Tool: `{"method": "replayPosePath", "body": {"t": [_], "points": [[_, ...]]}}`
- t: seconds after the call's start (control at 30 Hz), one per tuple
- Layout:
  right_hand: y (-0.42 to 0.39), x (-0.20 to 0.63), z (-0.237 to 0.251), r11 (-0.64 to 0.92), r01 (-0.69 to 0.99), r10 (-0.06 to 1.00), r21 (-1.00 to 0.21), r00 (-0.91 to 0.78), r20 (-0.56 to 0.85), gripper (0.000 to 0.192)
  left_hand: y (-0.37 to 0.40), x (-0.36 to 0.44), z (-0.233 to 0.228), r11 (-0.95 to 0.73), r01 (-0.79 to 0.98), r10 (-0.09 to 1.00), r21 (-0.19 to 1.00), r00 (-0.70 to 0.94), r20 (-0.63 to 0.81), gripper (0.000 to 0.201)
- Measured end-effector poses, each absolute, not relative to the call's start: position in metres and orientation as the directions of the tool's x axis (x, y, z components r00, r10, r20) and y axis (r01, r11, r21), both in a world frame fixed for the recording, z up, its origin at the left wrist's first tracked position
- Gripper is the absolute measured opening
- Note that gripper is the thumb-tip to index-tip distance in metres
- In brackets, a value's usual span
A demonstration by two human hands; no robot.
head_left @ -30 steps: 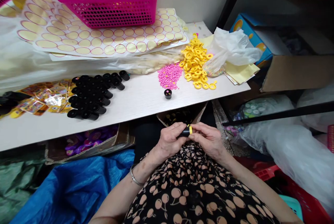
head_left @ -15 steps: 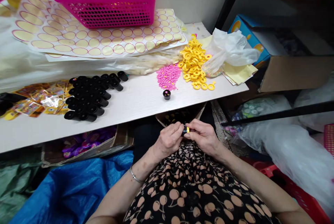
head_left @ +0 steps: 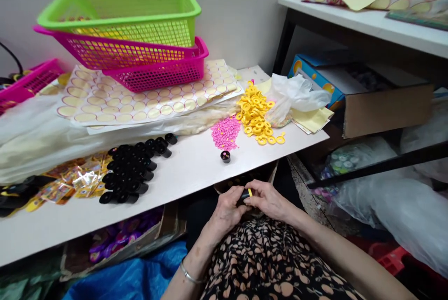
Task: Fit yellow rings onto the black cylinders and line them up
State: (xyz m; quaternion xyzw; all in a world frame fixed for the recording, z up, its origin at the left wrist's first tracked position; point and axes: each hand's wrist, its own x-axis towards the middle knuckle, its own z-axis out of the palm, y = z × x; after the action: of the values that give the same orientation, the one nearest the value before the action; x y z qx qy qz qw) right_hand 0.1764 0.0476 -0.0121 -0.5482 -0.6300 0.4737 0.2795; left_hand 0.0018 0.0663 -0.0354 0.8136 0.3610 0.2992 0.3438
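Both hands hold at lap level below the worktop [head_left: 196,169] edge as a second ago: left hand [head_left: 227,209] clenched round the black tube [head_left: 242,196], right hand [head_left: 268,201] pinching its yellow cap [head_left: 249,192], now pressed closer on.

My dress [head_left: 276,262] is black with peach cherry prints. The little tube [head_left: 244,196] in my fingers is black with a yellow ring at one end. On the white table [head_left: 196,169] lie black tubes [head_left: 135,169], a heap of pink beads [head_left: 226,132] and a heap of yellow rings [head_left: 257,115]. A lime green basket [head_left: 133,17] sits in a magenta basket [head_left: 154,64], over white sheets of cream round stickers [head_left: 140,99] edged in red. A blue tarp [head_left: 136,276] lies below.
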Motion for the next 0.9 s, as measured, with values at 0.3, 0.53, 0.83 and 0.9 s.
{"method": "replayPosePath", "body": {"t": [0.3,0.53,0.83,0.9], "points": [[0.085,0.144,-0.041,0.222,0.938,0.791,-0.266,-0.333,-0.513,0.024,0.118,-0.014,-0.031,-0.211,0.563,0.976,0.799,0.081,0.2,0.034],[0.086,0.185,-0.014,0.206,0.883,0.826,-0.421,-0.388,-0.409,0.013,0.169,0.005,-0.042,-0.042,0.453,0.993,0.89,-0.079,0.087,0.057],[0.14,0.294,-0.003,-0.065,0.946,0.975,-0.319,0.128,0.18,0.032,0.174,0.016,-0.045,-0.121,0.405,0.992,0.906,0.026,0.12,0.039],[0.147,0.302,-0.007,0.009,0.968,0.989,-0.25,0.028,0.146,0.025,0.172,0.016,-0.044,-0.149,0.423,0.989,0.894,0.069,0.132,0.036]]}}
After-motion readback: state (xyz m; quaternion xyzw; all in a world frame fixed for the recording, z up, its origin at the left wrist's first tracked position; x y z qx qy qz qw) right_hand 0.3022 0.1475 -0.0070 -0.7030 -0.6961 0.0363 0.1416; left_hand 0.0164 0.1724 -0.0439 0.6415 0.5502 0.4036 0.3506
